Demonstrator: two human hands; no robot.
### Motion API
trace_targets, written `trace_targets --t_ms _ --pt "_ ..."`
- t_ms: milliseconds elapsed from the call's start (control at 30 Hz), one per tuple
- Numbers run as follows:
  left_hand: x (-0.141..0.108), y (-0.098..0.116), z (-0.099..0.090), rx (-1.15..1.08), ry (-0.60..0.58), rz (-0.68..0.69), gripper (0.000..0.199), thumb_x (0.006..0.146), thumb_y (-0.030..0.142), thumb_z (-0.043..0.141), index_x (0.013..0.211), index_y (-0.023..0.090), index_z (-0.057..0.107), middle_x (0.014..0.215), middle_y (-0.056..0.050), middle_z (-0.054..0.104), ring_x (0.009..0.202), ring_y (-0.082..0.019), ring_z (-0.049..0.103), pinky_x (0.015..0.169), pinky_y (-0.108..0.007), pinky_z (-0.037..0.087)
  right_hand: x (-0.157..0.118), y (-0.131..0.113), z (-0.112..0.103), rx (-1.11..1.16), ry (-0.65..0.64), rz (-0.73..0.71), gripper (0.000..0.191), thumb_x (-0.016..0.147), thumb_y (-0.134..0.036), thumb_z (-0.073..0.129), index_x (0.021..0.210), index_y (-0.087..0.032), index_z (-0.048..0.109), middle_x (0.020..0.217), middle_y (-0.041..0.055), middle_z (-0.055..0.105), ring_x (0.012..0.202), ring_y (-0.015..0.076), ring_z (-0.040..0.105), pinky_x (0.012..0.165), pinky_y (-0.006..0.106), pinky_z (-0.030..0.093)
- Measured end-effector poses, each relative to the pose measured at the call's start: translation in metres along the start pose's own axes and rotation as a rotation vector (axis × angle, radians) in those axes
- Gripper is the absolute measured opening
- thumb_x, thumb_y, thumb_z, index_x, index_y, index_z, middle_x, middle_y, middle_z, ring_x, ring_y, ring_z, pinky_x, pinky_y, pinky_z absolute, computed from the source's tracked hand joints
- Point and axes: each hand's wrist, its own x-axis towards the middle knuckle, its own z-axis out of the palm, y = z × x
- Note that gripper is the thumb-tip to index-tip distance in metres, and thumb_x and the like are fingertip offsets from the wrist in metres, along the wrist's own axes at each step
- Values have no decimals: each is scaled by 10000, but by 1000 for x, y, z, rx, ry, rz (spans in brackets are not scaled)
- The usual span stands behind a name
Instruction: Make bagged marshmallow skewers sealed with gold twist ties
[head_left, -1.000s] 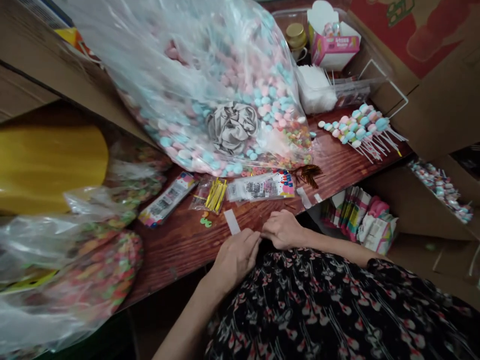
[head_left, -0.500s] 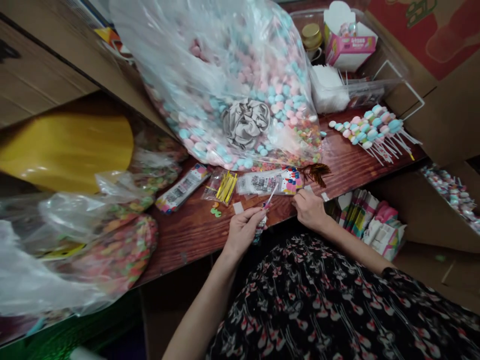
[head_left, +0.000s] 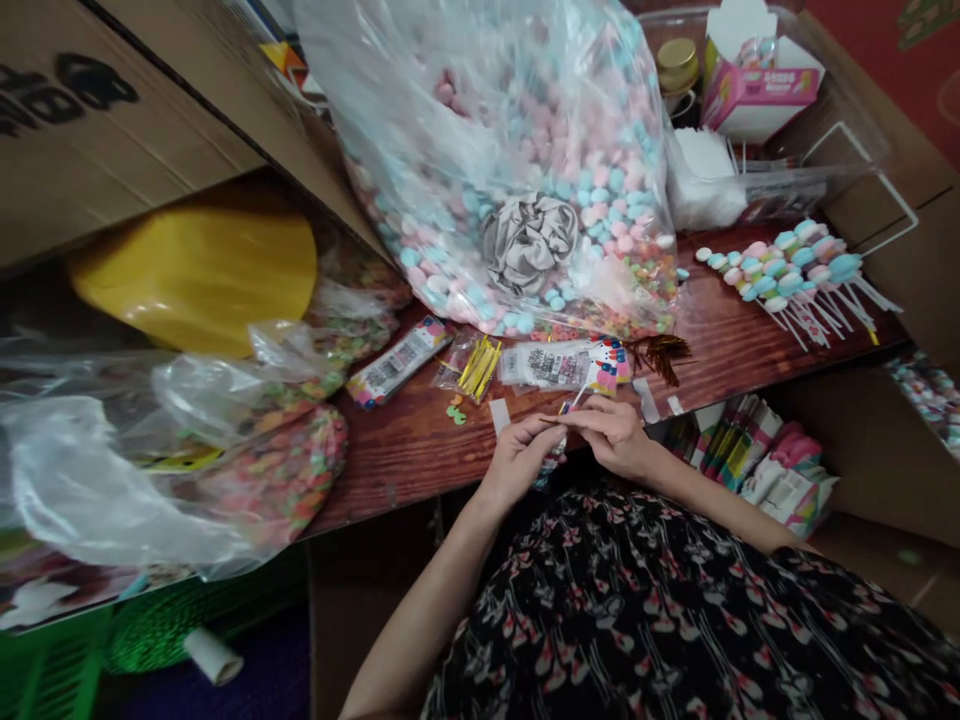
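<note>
At the table's front edge my two hands meet, fingertips together. My left hand (head_left: 523, 458) is closed around a candy skewer (head_left: 553, 455) in a clear wrapper, its candy end hanging down and its white stick (head_left: 577, 397) pointing up. My right hand (head_left: 613, 436) pinches a thin, brownish-gold twist tie (head_left: 553, 419) against the wrapped skewer, beside the left fingertips. Fingers hide part of the tie and the wrapper's neck. Just beyond lie a stack of printed clear bags (head_left: 551, 364), a bundle of brown-gold twist ties (head_left: 664, 357) and a packet of yellow ties (head_left: 480, 368).
A large clear bag of pastel candies (head_left: 600, 190) with a grey scrunchie (head_left: 531, 243) on it fills the back. Candy skewers (head_left: 787, 265) lie piled at right, near a clear plastic bin (head_left: 795, 190). Bags of ring candies (head_left: 300, 480) stand at left, beneath a cardboard box (head_left: 135, 120).
My right hand has moved left from the table edge to my left hand, and now pinches a twist tie at the skewer. The whole view has shifted slightly.
</note>
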Motion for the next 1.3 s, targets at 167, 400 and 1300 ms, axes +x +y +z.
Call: trace_targets --t_ms 167,400,1300 --pt "0 -8 -2 43 87 85 271 786 401 702 699 144 696 639 5 596 548 -95 545 545 -217 474 -4 -6 7 87 128 135 230 869 -155 561 1093 -184 604 750 -11 614 597 87 538 578 213 456" --pt "6 1 0 171 108 334 201 820 322 692 697 167 727 671 -9 623 639 -102 551 626 -215 451 -2 -10 7 511 83 577 224 820 -336 664 702 -165 581 609 -38 542 560 74 478 548 205 389" --pt "31 80 -48 897 -824 34 322 684 469 766 711 152 713 610 17 604 572 -113 503 554 -223 387 62 -36 -53 -524 -515 -860 134 943 -188 455 881 -216 570 866 15 606 750 149 497 650 318 291"
